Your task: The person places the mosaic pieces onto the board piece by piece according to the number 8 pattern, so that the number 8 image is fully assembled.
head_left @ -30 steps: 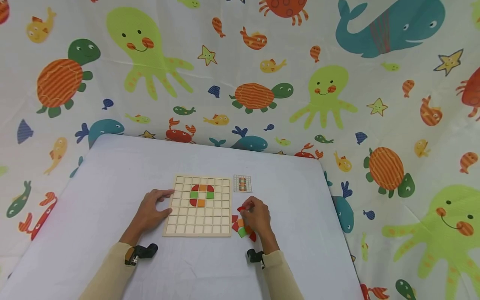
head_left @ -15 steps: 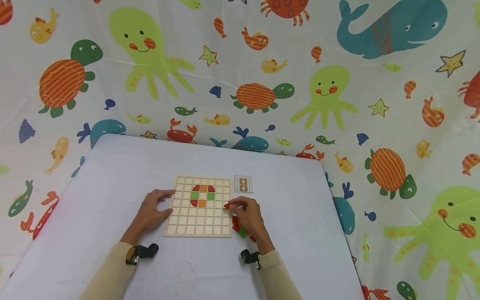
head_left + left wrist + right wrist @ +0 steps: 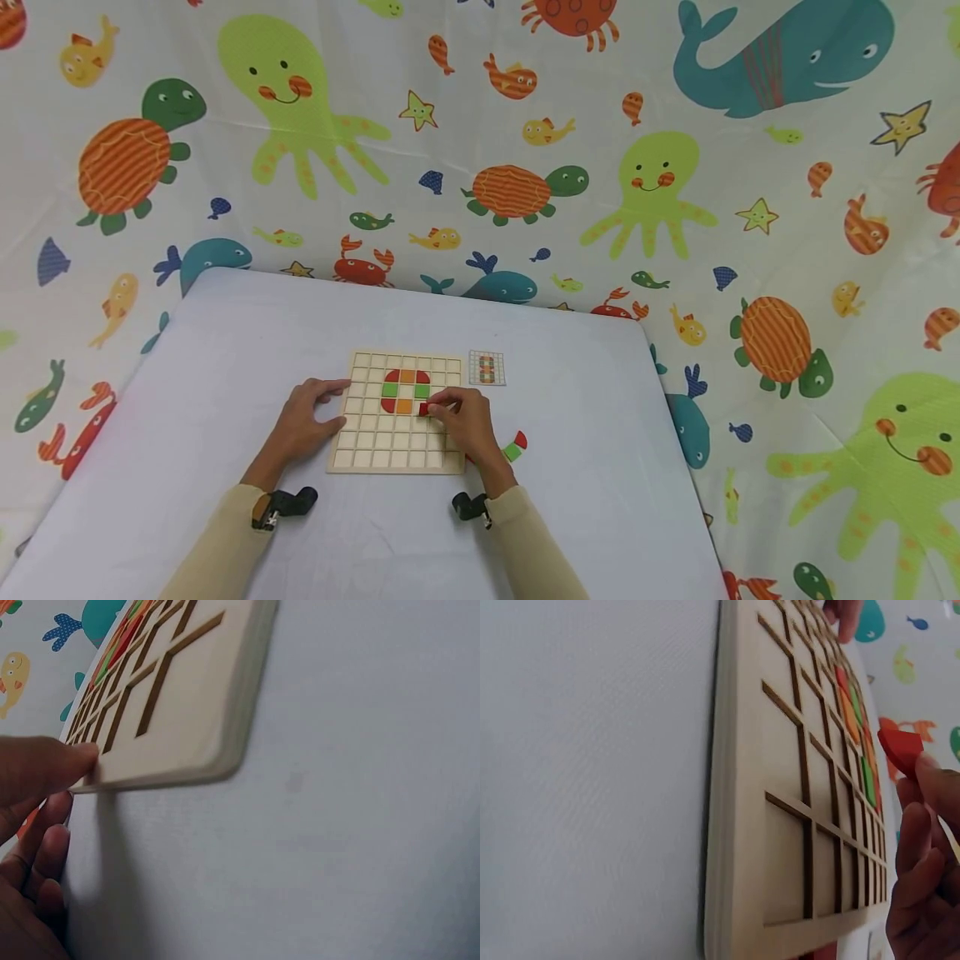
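Note:
A wooden grid board [image 3: 390, 458] lies on the white table. Red, orange and green tiles fill some of its squares in a partial ring, such as the green tile [image 3: 390, 390]. My left hand [image 3: 303, 423] rests at the board's left edge, thumb and index finger apart; in the left wrist view the thumb [image 3: 49, 766] lies on the wooden border. Over the board, my right hand [image 3: 471, 421] pinches a red tile [image 3: 901, 748] with one rounded side. This tile is held just right of the lower orange tile [image 3: 403, 407], raised above the grid in the right wrist view.
A small pattern card [image 3: 487, 367] lies beyond the board's upper right corner. Loose tiles, including a green one [image 3: 513, 452] and a red one [image 3: 521, 438], lie right of the board, others partly hidden by the right forearm. A sea-animal curtain [image 3: 420, 183] hangs behind the table.
My right hand has moved left from beside the loose tiles to over the board, carrying the red tile. My left hand has stayed at the board's edge.

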The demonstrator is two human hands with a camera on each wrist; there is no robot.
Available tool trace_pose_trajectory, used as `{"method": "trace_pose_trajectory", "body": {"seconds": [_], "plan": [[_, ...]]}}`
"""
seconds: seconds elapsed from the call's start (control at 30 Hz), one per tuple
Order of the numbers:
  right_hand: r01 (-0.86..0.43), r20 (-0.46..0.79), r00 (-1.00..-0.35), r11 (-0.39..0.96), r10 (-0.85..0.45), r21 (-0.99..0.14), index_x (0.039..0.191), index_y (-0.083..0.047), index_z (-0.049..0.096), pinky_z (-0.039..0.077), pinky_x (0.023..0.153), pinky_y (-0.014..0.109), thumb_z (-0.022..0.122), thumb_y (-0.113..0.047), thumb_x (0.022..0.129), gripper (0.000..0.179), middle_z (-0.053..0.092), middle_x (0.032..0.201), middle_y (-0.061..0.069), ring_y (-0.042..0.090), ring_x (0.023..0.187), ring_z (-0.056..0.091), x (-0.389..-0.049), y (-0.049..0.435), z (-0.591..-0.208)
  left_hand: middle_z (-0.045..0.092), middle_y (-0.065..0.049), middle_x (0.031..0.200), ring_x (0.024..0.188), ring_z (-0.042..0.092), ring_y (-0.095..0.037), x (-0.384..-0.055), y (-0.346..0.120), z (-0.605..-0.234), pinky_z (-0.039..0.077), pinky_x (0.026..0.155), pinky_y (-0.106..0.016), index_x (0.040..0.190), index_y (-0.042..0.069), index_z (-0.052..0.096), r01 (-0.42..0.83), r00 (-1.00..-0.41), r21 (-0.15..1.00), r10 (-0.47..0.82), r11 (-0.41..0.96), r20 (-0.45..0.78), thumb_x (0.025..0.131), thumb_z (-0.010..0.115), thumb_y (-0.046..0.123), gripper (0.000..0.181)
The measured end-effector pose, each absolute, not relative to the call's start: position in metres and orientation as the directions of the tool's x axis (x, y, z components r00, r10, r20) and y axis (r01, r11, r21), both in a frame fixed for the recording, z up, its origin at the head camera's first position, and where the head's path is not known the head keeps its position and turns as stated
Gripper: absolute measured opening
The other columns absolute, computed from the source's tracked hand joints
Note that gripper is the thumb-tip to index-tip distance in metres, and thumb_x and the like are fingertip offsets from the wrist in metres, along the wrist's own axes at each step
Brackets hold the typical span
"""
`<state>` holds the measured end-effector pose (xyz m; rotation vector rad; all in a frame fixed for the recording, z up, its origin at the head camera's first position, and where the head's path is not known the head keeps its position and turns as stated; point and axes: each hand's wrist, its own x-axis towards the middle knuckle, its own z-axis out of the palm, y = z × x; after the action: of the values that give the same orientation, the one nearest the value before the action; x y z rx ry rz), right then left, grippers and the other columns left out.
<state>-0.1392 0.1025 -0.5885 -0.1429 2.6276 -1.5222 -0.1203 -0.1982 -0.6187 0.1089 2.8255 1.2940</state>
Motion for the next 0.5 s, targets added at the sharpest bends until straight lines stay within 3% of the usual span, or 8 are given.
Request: {"method": "trace_pose_trajectory", "body": {"seconds": [0.27, 0.5], "plan": [[-0.005, -0.043, -0.997, 0.615, -0.063, -0.788, 0.089, -0.020, 0.078, 0.045, 0.068, 0.026, 0.082, -0.020, 0.093, 0.006, 0.071, 0.078, -0.008, 0.005, 0.071, 0.058, -0.147, 0.085, -0.590, 0.062, -0.018, 0.129, 0.112, 0.049, -0.030, -0.120, -0.199, -0.621, 0.040, 0.094, -0.048, 0.147, 0.007, 0.061, 0.069, -0.996, 0.759, 0.084, 0.647, 0.020, 0.087, 0.077, 0.007, 0.062], [0.036, -0.071, -0.997, 0.682, -0.024, -0.730, 0.085, -0.022, 0.078, 0.042, 0.062, 0.027, 0.083, -0.022, 0.093, 0.009, 0.067, 0.074, -0.009, 0.006, 0.067, 0.056, -0.152, 0.077, -0.592, 0.060, -0.018, 0.134, 0.116, 0.049, -0.032, -0.121, -0.201, -0.620, 0.040, 0.098, -0.051, 0.149, 0.008, 0.059, 0.045, -0.997, 0.758, 0.078, 0.651, -0.007, 0.089, 0.076, 0.008, 0.063]]}}
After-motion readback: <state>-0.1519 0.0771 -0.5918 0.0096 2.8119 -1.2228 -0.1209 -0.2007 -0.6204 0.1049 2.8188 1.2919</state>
